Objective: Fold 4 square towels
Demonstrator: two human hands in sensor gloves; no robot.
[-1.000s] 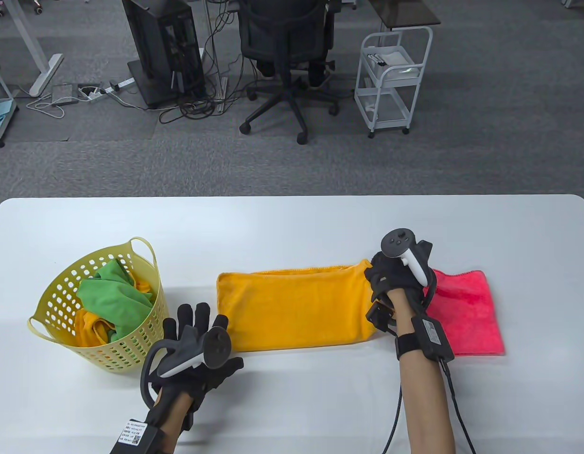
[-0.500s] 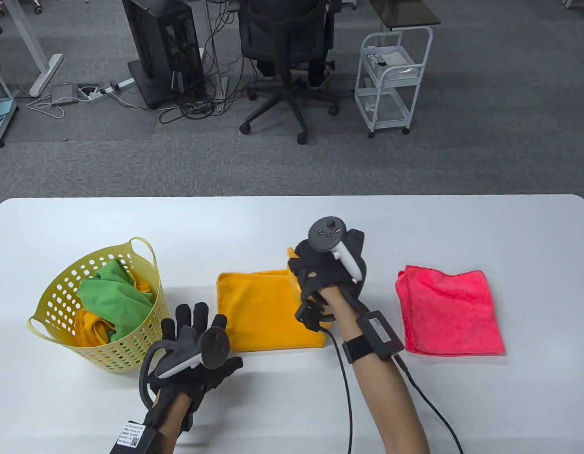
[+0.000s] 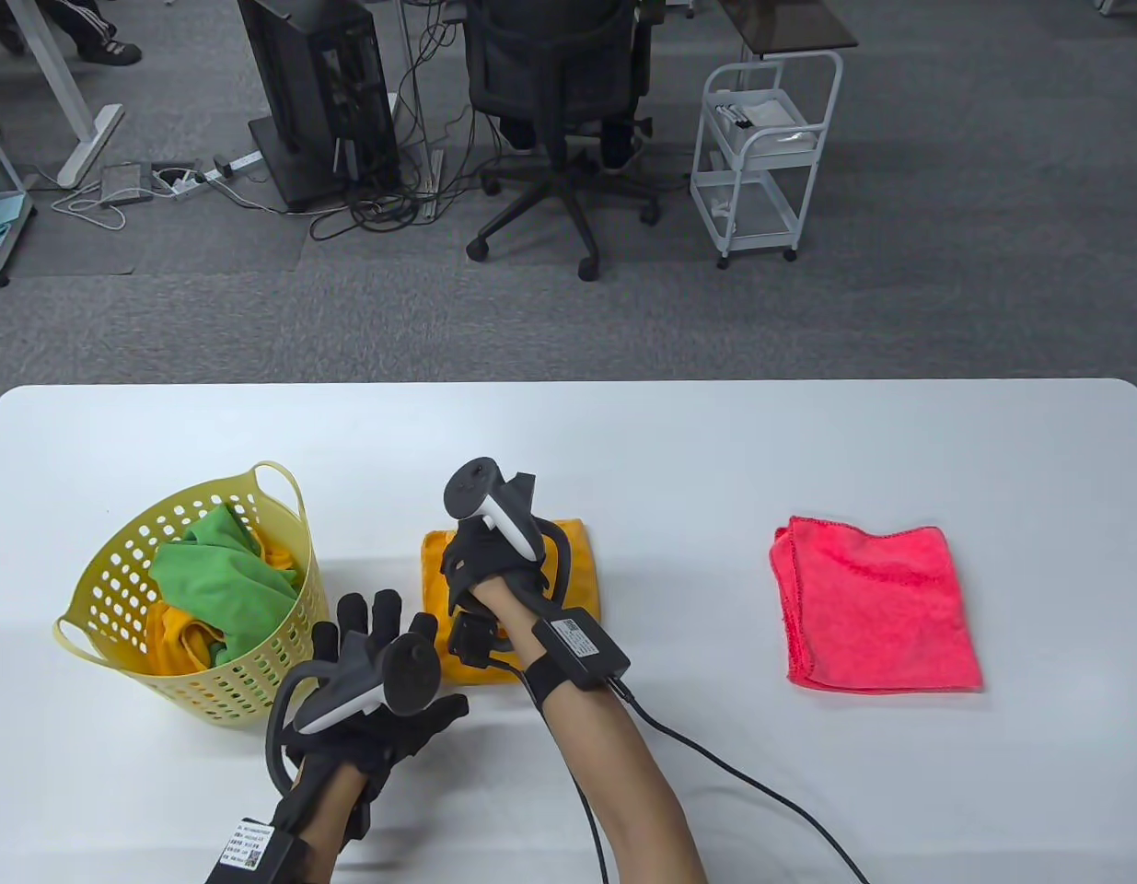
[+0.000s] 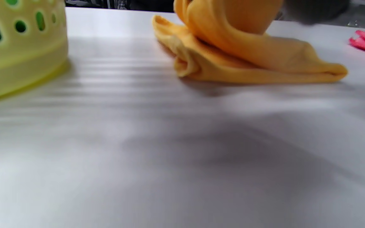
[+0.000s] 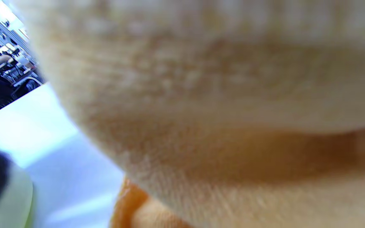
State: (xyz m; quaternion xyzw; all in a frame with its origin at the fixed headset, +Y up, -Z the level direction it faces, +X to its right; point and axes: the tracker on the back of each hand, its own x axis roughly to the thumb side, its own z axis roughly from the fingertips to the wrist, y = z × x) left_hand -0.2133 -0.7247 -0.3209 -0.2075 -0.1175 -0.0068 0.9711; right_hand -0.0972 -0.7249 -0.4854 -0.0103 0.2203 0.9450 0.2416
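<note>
**Orange towel half doubled over, right hand on top**

- White rounded-corner table (image 3: 678, 442): bears every item below.
- Orange square terry towel (image 3: 582, 571): centre-left of the table, just right of the basket. The table view shows only a narrow strip beside the hand. In the left wrist view (image 4: 249, 60) a raised layer arches up from the flat layers and meets a dark blurred shape at the top edge. Its cloth fills the right wrist view (image 5: 217, 104), blurred.
- Right hand in black sensor glove (image 3: 481, 562): over the orange towel, tracker uppermost. Fingers hidden under hand and tracker; whether they pinch the cloth or press it flat cannot be told.
- Left hand in black sensor glove (image 3: 384, 672): near the front edge, between basket and orange towel. Fingers spread and straight, apart, holding nothing; fingertips close to the towel's near-left corner, contact unclear.
- Pale yellow perforated plastic basket with loop handles (image 3: 117, 562): left side of the table; holds a crumpled green cloth (image 3: 223, 566) and more orange cloth (image 3: 177, 645).
- Pink folded square towel (image 3: 876, 608): flat on the right side of the table, well apart from both hands.
</note>
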